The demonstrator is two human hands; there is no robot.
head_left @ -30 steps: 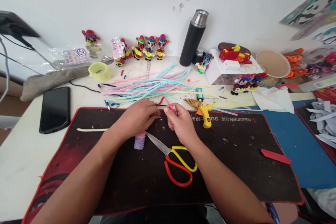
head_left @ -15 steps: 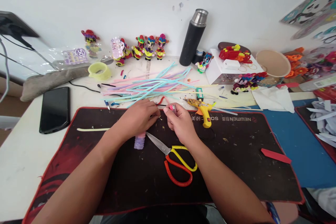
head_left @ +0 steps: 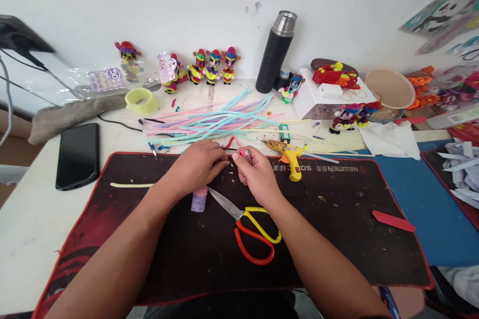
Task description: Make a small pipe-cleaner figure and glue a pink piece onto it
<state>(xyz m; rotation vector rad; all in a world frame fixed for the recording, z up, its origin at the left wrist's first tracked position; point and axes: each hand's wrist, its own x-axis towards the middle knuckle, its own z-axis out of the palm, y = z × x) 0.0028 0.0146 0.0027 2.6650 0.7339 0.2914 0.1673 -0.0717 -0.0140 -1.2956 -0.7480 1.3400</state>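
Note:
My right hand [head_left: 256, 172] is closed around a small pink lighter [head_left: 245, 153], with the thumb along it and most of its body hidden in the palm. My left hand [head_left: 200, 167] is just to the left, fingers curled and pressed together; whatever they may pinch is hidden. Between the hands, a thin dark strip [head_left: 229, 149] shows at the mat's far edge. Below my left hand lies a pink and purple ribbed piece [head_left: 199, 200], partly covered by it. Scissors [head_left: 235, 212] with one red and one yellow handle lie slightly open nearer me.
Pastel pipe cleaners [head_left: 209, 119] are heaped behind the mat [head_left: 329, 239]. A yellow glue gun [head_left: 294, 159] lies right of my hands. A black flask [head_left: 275, 55] stands at the wall near several small figures [head_left: 213, 70]. A phone [head_left: 78, 156] rests at left.
The left fingertips have shifted very slightly towards the right hand. The right hand and its lighter stay almost in place.

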